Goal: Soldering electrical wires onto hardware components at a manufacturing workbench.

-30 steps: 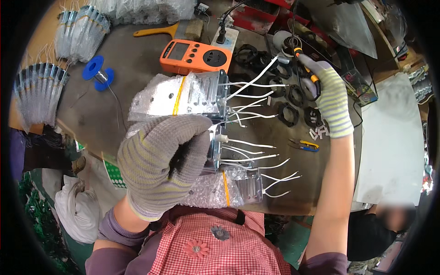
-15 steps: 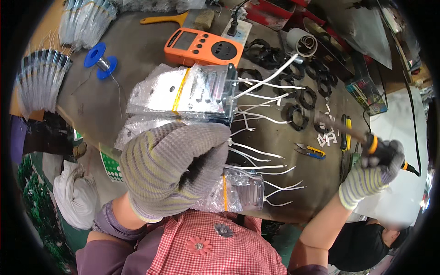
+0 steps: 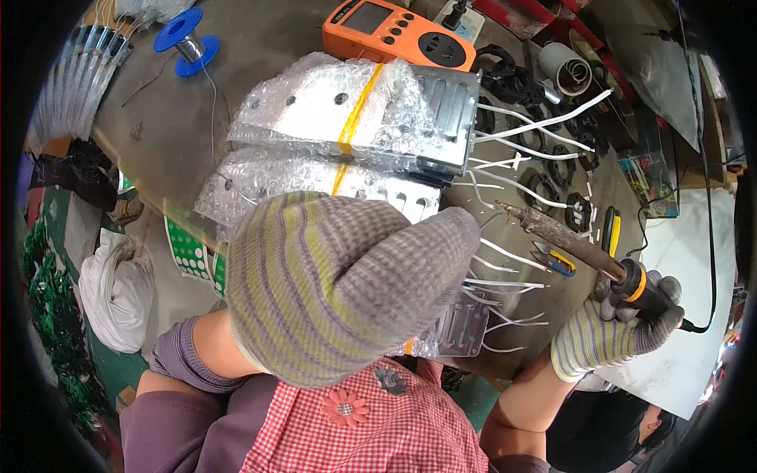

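Note:
My right hand (image 3: 619, 331), in a striped grey glove, grips the dark handle of a soldering iron (image 3: 574, 248). Its tip points left, close to the thin white wires (image 3: 509, 256). My left hand (image 3: 355, 284), gloved alike, is closed, thumb and fingers together, over the wire ends of the wrapped units. Whatever it pinches is hidden beneath the glove. Beyond it lie flat metal units in bubble wrap (image 3: 296, 98), held by a yellow band (image 3: 359, 110), with white wires sticking out to the right. Another wrapped unit (image 3: 457, 327) shows below my left hand.
An orange meter (image 3: 398, 35) with a socket sits at the back. A blue solder spool (image 3: 188, 46) stands far left, near bundled wrapped parts (image 3: 79, 87). Black rings (image 3: 579, 213), yellow-blue snips (image 3: 558, 262) and a cup with a coil (image 3: 566, 69) lie right. Another person (image 3: 603, 426) is at lower right.
The view has shifted, so the bench items appear farther up and right. My right hand has brought the soldering iron's tip left, nearer my left hand. My left hand stays closed.

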The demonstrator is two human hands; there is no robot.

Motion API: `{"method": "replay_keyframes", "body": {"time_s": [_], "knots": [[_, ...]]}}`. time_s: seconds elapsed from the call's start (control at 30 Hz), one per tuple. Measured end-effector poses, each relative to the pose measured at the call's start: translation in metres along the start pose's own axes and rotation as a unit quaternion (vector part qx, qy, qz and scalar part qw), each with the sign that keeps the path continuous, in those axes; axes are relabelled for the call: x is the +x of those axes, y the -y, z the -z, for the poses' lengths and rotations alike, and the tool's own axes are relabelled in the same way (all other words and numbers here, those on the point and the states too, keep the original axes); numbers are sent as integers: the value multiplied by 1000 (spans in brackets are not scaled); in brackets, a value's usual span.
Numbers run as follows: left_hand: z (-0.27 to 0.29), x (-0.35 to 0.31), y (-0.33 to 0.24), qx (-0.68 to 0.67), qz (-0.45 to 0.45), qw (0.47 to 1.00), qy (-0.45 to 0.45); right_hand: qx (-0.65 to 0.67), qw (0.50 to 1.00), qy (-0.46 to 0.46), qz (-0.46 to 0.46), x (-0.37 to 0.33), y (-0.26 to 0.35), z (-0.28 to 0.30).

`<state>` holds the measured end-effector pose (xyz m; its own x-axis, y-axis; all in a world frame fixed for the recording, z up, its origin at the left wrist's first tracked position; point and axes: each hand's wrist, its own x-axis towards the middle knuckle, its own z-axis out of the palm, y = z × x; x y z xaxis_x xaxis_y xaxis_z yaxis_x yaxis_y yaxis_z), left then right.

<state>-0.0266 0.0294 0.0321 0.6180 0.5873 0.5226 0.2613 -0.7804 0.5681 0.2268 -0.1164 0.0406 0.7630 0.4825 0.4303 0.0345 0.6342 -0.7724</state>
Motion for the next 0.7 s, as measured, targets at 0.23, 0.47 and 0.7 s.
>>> {"method": "replay_keyframes", "body": {"time_s": [0.23, 0.47, 0.7], "knots": [[-3, 3, 2, -4, -23, 1000, -4, 28, 999, -4, -24, -1, 0, -5], [-5, 7, -1, -28, -18, 999, 0, -2, 999, -38, 15, -2, -7, -6], [4, 13, -2, 12, -48, 999, 12, -26, 998, -49, 5, -1, -5, -9]]}}
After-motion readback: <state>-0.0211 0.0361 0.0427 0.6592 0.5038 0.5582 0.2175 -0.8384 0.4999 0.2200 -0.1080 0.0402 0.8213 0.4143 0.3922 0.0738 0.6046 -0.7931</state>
